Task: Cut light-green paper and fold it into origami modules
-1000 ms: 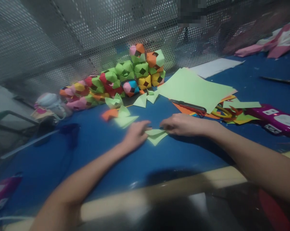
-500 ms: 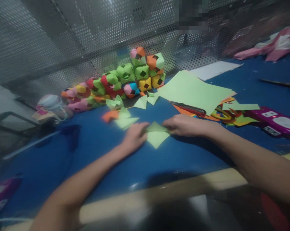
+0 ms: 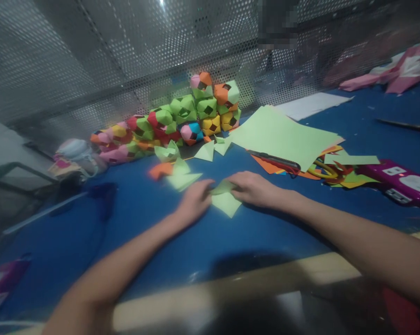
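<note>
A small light-green folded paper (image 3: 227, 203) lies between my two hands on the blue table (image 3: 154, 251). Its lower flap points towards me. My left hand (image 3: 196, 200) pinches the paper's left corner. From the right, my right hand (image 3: 253, 188) bends over the paper, its fingers curled on the upper right edge. Just beyond my left hand sit a folded light-green piece (image 3: 182, 179) and a blurred orange piece (image 3: 161, 171). More folded green pieces (image 3: 205, 151) lie farther back.
Multicoloured paper balls (image 3: 183, 109) are stacked against the perforated metal screen (image 3: 126, 60). To the right lie green paper sheets (image 3: 283, 132), a dark cutter (image 3: 274, 158), yellow-handled scissors (image 3: 324, 171) and a purple box (image 3: 401, 181). Another dark tool (image 3: 401, 123) rests at far right.
My right hand has shifted left and farther over the paper, covering its right corner. The paper's upper part is now partly bent under the fingers. My left hand has barely moved.
</note>
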The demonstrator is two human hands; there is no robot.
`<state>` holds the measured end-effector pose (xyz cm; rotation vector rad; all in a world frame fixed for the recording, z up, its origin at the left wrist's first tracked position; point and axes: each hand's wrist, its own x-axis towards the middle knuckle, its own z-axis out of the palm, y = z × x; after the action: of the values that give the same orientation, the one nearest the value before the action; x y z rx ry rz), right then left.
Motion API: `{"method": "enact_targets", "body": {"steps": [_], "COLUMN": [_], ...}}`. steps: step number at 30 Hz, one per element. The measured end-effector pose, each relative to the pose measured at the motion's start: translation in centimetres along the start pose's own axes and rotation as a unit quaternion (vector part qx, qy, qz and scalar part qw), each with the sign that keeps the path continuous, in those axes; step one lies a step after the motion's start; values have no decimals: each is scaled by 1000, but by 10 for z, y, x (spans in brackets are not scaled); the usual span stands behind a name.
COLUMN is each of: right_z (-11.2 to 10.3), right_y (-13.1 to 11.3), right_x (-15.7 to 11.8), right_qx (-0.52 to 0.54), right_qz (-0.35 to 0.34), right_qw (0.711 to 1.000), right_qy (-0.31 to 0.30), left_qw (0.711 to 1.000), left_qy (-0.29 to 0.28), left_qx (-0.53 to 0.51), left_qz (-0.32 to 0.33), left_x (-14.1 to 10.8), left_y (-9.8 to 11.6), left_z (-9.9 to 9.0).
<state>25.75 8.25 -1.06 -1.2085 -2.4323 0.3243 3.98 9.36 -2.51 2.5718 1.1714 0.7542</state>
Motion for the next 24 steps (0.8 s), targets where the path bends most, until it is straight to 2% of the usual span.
{"method": "enact_targets", "body": {"steps": [4,7,10,14,24], "right_z": [10,17,20,20,23], "right_y": [1,-1,-3,-1,9], "right_x": [2,4,5,5,5], "right_qx": [38,59,49,24,-15], "right_qz": [-32,-22,-15,-38,-44], "right_qw": [998,997,998,996,997], "right_qy": [49,39,35,78,66], "left_qw": [1000,1000,1000,1000,1000], "left_qy": [-1,3,7,17,7], "left_qx": [-10,-9,-5,-1,-4], "left_qz": [0,6,6,0,-8], "left_x": [0,1,2,4,5], "left_y": [-1,0,-1,-3,-9], "left_z": [0,-1,-1,-2,-1]}}
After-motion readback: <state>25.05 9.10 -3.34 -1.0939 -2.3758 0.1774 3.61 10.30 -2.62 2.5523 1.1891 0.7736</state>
